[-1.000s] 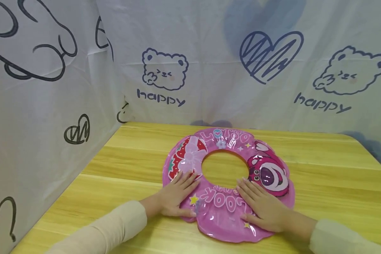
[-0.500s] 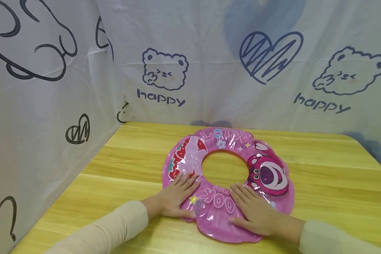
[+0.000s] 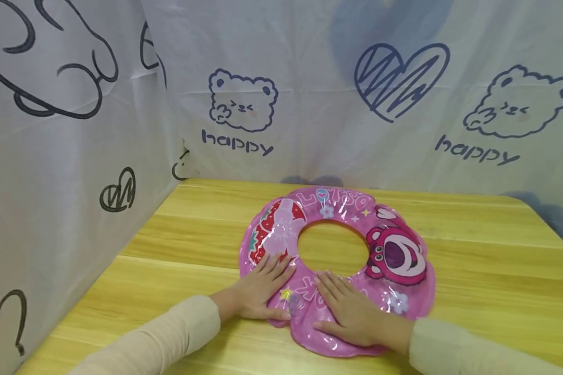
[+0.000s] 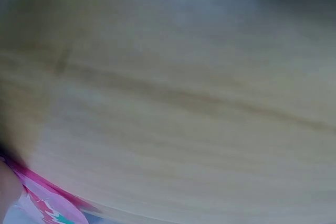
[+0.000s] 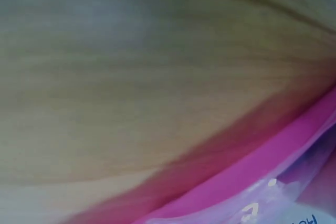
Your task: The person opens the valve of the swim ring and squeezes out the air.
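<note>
A pink inflatable swim ring, printed with a bear face, strawberries and white lettering, lies flat on the wooden table. It looks soft and partly filled, with a wrinkled near edge. My left hand rests on its near left side, fingers straight and slightly spread. Flat on the near part of the ring lies my right hand, its fingertips at the inner hole and covering some of the lettering. Only a slice of the ring's edge shows in the left wrist view; the right wrist view catches its pink rim.
The yellow wood-grain table stretches out around the ring. White cloth with drawn bears, hearts and "happy" lettering hangs behind the table, and another cloth hangs along the left side.
My right hand has slid left across the near part of the ring, uncovering a white flower print on the right. My left hand and the ring have stayed nearly in place.
</note>
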A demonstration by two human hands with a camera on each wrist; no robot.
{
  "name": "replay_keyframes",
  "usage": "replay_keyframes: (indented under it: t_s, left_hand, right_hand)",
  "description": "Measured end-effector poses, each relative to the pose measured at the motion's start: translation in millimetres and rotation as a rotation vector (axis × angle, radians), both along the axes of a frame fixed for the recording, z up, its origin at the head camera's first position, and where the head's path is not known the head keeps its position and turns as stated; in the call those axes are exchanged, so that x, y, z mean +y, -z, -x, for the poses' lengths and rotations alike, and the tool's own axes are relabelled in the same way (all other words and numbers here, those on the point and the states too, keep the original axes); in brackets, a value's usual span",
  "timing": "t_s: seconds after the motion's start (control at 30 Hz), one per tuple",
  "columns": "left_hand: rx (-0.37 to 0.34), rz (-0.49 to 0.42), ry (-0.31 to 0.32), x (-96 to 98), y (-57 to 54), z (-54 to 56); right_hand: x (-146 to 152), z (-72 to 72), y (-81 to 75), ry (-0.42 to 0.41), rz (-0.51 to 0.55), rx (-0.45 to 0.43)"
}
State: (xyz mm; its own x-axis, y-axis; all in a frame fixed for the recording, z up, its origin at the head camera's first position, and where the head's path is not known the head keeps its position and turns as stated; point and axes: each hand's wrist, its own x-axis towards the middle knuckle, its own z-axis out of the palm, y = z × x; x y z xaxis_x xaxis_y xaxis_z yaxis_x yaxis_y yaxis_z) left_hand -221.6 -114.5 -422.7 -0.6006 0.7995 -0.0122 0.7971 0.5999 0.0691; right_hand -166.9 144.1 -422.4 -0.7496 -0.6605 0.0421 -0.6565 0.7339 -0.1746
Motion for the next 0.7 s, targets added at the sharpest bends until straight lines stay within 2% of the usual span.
replay_keyframes:
  t_s: [0.1,0.2,0.37,0.43,0.5,0.6,0.7]
  left_hand:
    - [-0.011,-0.009,0.008,1.3,-0.5,1.3]
    - [0.012,0.0,0.034,1.2,-0.2,5.1]
    - [0.119,0.028,0.098,-4.2,0.3,20.0]
    - [0.162,0.04,0.109,-8.7,-1.0,27.9]
    - [0.196,0.046,0.104,-15.0,-3.6,35.4]
    - [0.24,0.061,0.079,-26.2,-8.4,44.4]
    - [0.264,0.068,0.061,-35.5,-14.0,48.9]
  right_hand:
    - [-3,-0.8,-3.2,0.015,-0.009,-0.019]
    - [-6,-1.6,-5.9,0.031,0.002,-0.061]
    - [-2,1.9,-15.1,0.029,0.081,-0.224]
    - [7,5.3,-22.4,0.015,0.094,-0.25]
    - [18,9.5,-30.6,0.0,0.097,-0.224]
    - [41,17.7,-39.8,0.003,0.088,-0.101]
    - [69,28.1,-43.3,0.051,0.077,0.011]
